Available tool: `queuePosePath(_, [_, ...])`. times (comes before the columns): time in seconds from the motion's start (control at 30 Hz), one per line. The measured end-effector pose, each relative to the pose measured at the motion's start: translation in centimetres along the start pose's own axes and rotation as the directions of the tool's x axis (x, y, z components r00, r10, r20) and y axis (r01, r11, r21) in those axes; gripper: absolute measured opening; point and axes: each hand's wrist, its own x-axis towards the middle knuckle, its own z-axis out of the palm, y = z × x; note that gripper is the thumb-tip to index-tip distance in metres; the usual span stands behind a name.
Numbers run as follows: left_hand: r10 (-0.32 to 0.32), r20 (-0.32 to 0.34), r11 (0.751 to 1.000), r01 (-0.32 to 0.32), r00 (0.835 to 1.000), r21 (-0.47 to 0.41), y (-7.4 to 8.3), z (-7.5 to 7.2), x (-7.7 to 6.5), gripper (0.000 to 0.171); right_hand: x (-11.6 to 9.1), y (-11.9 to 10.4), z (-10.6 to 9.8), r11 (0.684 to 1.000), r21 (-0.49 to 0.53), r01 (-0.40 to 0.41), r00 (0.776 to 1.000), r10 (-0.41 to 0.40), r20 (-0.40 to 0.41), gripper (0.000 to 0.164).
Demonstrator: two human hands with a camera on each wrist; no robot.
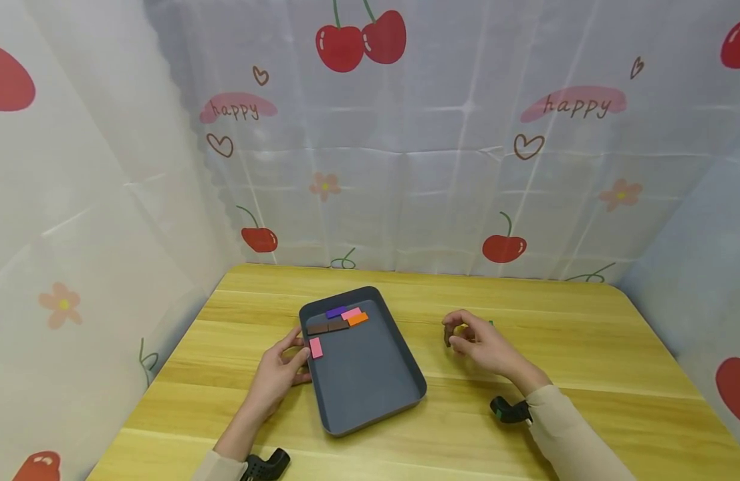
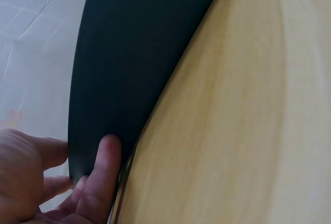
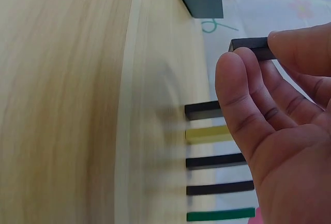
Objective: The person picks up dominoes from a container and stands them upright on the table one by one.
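Note:
The left hand [image 1: 275,374] holds the left side of a dark grey tray [image 1: 370,394]. In the left wrist view, a fingertip rests on the tray's outer wall [image 2: 139,43] while other digits reach over its rim. Inside the tray lie a purple block [image 1: 336,312], two pink blocks, an orange block [image 1: 357,319] and two dark brown blocks [image 1: 337,325]. To the right of the tray, the right hand [image 1: 480,344] pinches a dark brown block [image 3: 252,43] between thumb and fingers, raised over the table.
Past the right hand, several blocks stand in a row on the wooden table [image 1: 225,361], including a yellow block [image 3: 207,134] and a green block [image 3: 221,214]; the hand hides most of them in the head view. A cherry-print curtain [image 1: 400,200] surrounds the table's back and sides.

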Motion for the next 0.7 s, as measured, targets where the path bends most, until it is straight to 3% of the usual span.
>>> queuePosePath(0.7, [0.010,-0.002,1.000,-0.010,1.000,0.000,0.0,0.1,0.0,0.059,-2.6,1.4,-1.4,0.998,-0.053,-0.017,0.998,0.013,-0.061,0.027])
